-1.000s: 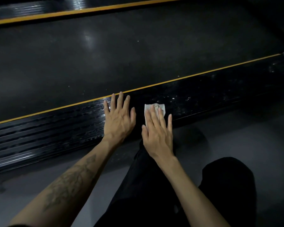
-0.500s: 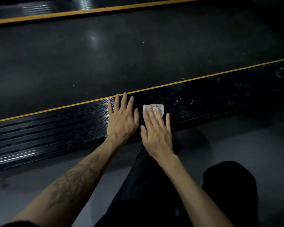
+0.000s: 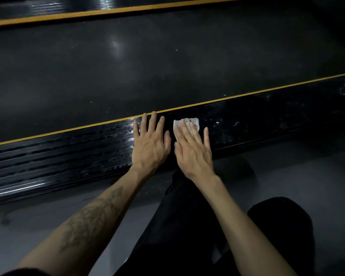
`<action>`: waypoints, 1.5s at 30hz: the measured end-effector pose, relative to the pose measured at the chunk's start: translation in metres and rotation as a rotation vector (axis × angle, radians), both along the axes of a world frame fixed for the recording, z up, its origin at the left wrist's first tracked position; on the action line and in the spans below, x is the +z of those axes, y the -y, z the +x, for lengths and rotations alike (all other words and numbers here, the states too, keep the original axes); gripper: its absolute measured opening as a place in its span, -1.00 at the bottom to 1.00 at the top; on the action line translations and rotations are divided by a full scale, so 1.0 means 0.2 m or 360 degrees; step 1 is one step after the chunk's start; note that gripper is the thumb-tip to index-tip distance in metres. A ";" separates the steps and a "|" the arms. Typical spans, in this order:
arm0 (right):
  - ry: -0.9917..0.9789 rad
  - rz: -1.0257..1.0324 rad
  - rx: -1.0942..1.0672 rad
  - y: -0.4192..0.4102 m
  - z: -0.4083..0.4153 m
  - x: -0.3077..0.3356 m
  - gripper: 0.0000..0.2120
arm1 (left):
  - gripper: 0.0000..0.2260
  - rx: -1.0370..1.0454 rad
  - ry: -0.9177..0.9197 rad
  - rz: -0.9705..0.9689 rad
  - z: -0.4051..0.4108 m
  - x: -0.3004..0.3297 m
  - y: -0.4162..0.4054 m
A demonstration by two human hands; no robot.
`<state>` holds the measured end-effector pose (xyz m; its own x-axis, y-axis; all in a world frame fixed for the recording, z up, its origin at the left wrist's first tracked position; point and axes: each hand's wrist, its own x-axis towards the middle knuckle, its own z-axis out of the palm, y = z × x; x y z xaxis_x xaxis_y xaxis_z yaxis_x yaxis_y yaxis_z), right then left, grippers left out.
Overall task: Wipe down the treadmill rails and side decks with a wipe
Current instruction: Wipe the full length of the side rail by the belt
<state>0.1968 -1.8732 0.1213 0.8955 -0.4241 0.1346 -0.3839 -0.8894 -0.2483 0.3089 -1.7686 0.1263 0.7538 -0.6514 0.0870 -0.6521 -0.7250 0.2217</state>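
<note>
Two hands flat on the near black ribbed plastic side deck (image 3: 58,156). Right hand (image 3: 193,150) presses the small white crumpled wipe (image 3: 187,123) onto the deck, fingers straight and slightly apart, wipe mostly under the fingertips: flat palm spreads pressure, probably for a sliding stroke. Left hand (image 3: 150,144) lies just beside it, fingers straight and spread, holding nothing; likely bracing body weight. Deck left of the hands shows glossy grooves; right of them it's speckled with pale flecks, probably unwiped. Thin yellow edge stripe (image 3: 68,130) separates deck from the matte dark running belt (image 3: 167,66). Far deck (image 3: 48,6) sits beyond.
</note>
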 end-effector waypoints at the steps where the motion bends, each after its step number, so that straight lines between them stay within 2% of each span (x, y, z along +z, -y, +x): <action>1: -0.0003 0.0001 -0.0031 0.02 0.00 0.00 -0.41 | -0.43 0.0002 0.0008 -0.0003 0.00 0.00 0.00; 5: 0.0033 -0.0022 -0.0223 -0.06 -0.05 -0.01 -0.39 | -0.43 0.0008 0.0025 -0.0002 0.00 0.00 0.00; 11: -0.0023 0.0007 -0.0031 -0.01 0.03 0.01 -0.40 | -0.42 0.0008 0.0018 -0.0008 0.00 0.00 0.01; 17: -0.0032 0.0004 -0.0255 -0.07 -0.03 0.00 -0.36 | -0.45 0.0029 0.0032 -0.0022 0.00 0.00 0.01; 23: -0.0104 -0.0005 -0.0025 0.01 0.05 0.03 -0.37 | -0.45 0.0020 0.0030 -0.0032 0.00 -0.01 0.01; 28: -0.0125 0.0002 -0.0215 0.00 0.03 0.04 -0.34 | -0.46 0.0029 0.0036 -0.0023 0.01 -0.01 0.02; 34: -0.0156 0.0052 0.0027 0.02 0.09 0.06 -0.35 | -0.44 0.0033 0.0025 -0.0050 0.00 -0.01 0.02; 39: -0.0172 0.0036 -0.0063 0.07 0.05 0.07 -0.35 | -0.45 0.0032 0.0042 -0.0079 0.00 -0.01 0.02; 45: -0.0252 0.0026 0.0135 0.11 0.12 0.09 -0.41 | -0.44 0.0029 0.0031 -0.0080 0.00 -0.01 0.02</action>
